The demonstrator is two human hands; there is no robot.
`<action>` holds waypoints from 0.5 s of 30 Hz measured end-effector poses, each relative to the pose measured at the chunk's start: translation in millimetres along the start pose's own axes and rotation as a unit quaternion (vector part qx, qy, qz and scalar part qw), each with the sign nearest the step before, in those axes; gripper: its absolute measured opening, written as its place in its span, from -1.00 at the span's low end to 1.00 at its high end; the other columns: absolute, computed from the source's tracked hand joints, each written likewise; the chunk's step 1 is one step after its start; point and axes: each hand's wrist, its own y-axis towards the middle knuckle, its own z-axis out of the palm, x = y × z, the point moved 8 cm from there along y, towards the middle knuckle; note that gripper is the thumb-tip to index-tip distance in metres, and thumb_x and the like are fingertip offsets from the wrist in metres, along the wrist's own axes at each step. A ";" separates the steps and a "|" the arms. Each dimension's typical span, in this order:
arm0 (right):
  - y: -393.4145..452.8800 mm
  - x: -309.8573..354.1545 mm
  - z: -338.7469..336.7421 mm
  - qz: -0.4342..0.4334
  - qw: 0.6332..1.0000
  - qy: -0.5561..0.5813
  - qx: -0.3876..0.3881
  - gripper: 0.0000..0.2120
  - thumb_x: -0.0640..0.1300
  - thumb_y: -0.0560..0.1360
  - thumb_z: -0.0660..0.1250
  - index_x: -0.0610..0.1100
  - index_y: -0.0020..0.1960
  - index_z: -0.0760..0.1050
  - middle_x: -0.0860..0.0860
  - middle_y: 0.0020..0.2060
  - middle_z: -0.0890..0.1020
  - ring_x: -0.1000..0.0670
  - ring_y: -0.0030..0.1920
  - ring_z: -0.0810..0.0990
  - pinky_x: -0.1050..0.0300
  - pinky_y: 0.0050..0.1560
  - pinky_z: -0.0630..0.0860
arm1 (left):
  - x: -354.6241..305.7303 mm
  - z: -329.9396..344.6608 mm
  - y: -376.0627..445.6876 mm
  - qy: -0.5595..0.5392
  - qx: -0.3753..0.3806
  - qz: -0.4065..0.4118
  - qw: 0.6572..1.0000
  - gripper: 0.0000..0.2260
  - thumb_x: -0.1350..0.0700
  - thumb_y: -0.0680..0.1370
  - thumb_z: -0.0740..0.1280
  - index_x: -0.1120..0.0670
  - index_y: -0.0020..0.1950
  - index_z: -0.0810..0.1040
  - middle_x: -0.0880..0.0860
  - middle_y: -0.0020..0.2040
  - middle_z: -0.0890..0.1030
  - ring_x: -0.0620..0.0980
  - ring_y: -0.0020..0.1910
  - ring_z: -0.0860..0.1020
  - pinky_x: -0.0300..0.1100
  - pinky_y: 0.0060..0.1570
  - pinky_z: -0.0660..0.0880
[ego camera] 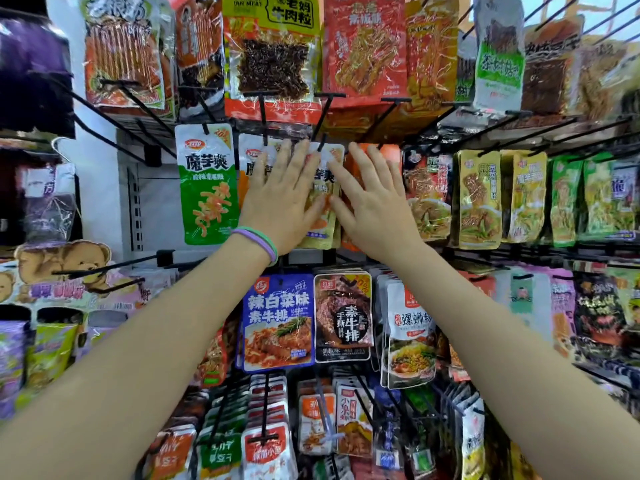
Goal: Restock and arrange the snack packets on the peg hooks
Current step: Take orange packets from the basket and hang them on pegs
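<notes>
Gleaming under both hands (277, 199): glossy, crinkly plastic snack packets (207, 183). Jutting out above the fingers: matt black metal peg hooks (264, 116).

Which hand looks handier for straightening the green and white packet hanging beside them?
Probably the left hand: it lies flat on the packets right beside the green and white packet, while the right hand rests farther away on the orange packet.
</notes>
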 end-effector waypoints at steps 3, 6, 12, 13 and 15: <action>0.7 -4.0 15.9 0.001 0.999 -0.010 0.032 -0.46 0.15 0.68 -0.06 0.04 0.63 0.15 -0.14 0.61 0.15 -0.22 0.61 0.04 -0.22 0.58 -0.06 | -0.4 10.8 0.0 0.035 0.001 -0.001 0.999 -0.36 -0.25 0.69 -0.12 0.05 0.68 -0.15 0.08 0.69 -0.13 0.12 0.66 -0.16 0.20 0.58 -0.21; 1.9 -4.4 28.0 -0.004 0.998 -0.003 0.064 -0.45 0.12 0.68 -0.08 0.03 0.64 0.10 -0.16 0.62 0.09 -0.23 0.62 -0.01 -0.22 0.57 -0.10 | -2.6 12.5 0.5 0.050 0.010 0.006 0.999 -0.37 -0.25 0.70 -0.10 0.03 0.68 -0.15 0.08 0.68 -0.14 0.13 0.66 -0.17 0.21 0.58 -0.22; 3.6 -2.3 -3.9 0.016 0.989 0.149 0.005 -0.55 -0.01 0.70 0.09 -0.20 0.51 0.34 -0.22 0.50 0.33 -0.24 0.52 0.25 -0.15 0.52 0.20 | 4.4 -13.7 -6.4 -0.113 -0.019 0.025 0.993 -0.45 -0.17 0.71 0.03 0.01 0.67 0.10 0.06 0.67 0.10 0.07 0.66 0.00 0.10 0.58 -0.16; 0.0 -0.6 -17.1 0.011 0.986 0.166 -0.014 -0.59 -0.04 0.69 0.12 -0.24 0.44 0.39 -0.22 0.44 0.40 -0.21 0.46 0.33 -0.11 0.47 0.27 | 6.0 -23.1 -8.4 -0.158 -0.032 0.019 0.987 -0.46 -0.17 0.70 0.03 0.01 0.65 0.16 0.06 0.65 0.17 0.07 0.65 0.06 0.09 0.59 -0.12; -14.9 -1.3 -48.0 0.008 0.980 0.194 -0.053 -0.68 -0.09 0.68 0.16 -0.25 0.34 0.46 -0.16 0.29 0.51 -0.12 0.29 0.46 0.06 0.31 0.38 | 1.7 -43.7 -15.1 -0.243 -0.062 0.016 0.968 -0.46 -0.15 0.67 0.04 0.04 0.60 0.28 0.08 0.60 0.30 0.06 0.60 0.19 0.03 0.58 0.00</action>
